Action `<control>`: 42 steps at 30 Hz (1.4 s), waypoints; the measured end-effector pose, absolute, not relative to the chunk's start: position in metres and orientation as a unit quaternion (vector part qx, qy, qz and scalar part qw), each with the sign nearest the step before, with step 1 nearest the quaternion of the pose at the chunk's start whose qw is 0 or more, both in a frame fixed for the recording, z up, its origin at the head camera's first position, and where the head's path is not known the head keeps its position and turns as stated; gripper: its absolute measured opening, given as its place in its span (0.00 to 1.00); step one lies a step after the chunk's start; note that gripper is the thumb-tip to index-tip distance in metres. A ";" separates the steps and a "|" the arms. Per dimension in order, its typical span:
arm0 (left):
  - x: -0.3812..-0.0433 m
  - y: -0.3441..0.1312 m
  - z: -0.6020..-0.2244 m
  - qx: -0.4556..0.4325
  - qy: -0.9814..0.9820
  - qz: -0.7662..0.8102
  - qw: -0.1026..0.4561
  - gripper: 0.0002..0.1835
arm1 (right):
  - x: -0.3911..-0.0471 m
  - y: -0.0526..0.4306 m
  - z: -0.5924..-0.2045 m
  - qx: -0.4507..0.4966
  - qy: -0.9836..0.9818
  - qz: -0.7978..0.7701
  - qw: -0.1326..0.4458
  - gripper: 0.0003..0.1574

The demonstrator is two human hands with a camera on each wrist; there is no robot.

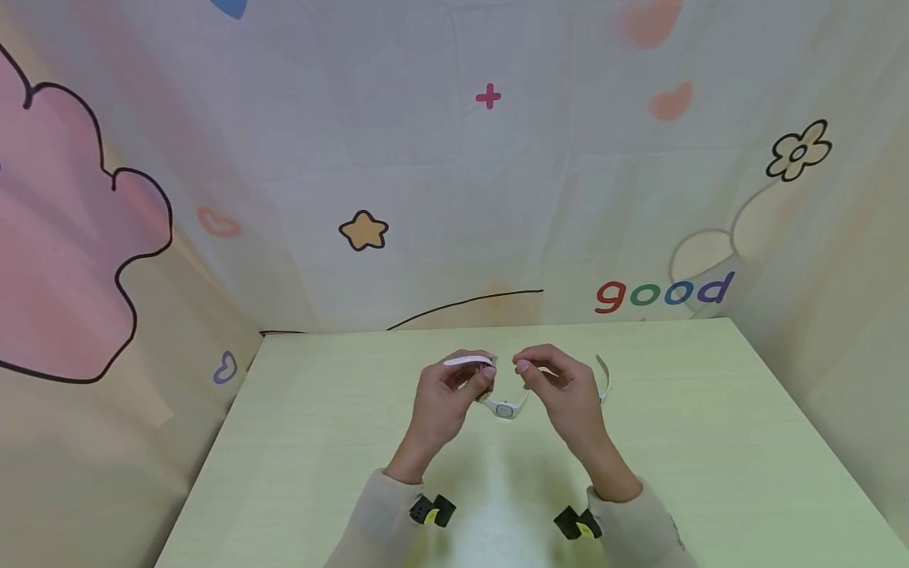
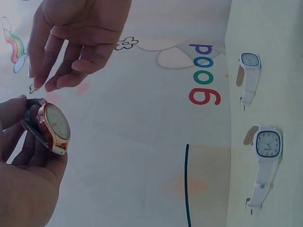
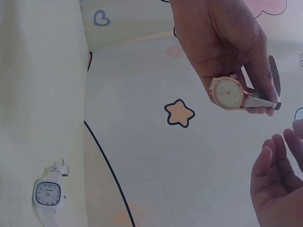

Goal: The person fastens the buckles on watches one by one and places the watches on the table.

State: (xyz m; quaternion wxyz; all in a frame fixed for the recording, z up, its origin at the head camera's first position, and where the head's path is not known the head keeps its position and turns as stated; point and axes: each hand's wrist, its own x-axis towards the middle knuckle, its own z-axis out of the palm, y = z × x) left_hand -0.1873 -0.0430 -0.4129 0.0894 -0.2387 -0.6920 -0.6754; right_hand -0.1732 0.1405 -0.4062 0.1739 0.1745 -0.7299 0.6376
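My left hand holds a wristwatch with a rose-gold case up above the table, its thumb and fingers pinching the strap. The strap is white on one face and dark on the other. In the left wrist view the watch has its pale dial tilted to the right. Close by on the right, my right hand hovers with loosely bent fingers and nothing visible in them. A white square-faced watch lies on the table beyond the hands.
A second white watch lies farther right, partly hidden behind my right hand in the head view. The pale table meets a printed cloth backdrop at its far edge, with cloth at both sides.
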 end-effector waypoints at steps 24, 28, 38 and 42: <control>-0.189 -0.037 -0.427 -0.336 -0.786 -0.486 0.183 0.06 | -0.168 0.132 -0.385 0.261 -0.760 0.554 0.217 0.09; -0.188 -0.037 -0.424 -0.331 -0.784 -0.498 0.166 0.08 | -0.160 0.132 -0.373 0.259 -0.766 0.528 0.258 0.08; -0.185 -0.035 -0.423 -0.336 -0.781 -0.493 0.182 0.08 | -0.172 0.143 -0.399 0.198 -0.730 0.606 0.246 0.06; -0.185 -0.035 -0.423 -0.338 -0.778 -0.491 0.198 0.08 | -0.171 0.145 -0.399 0.183 -0.693 0.663 0.216 0.02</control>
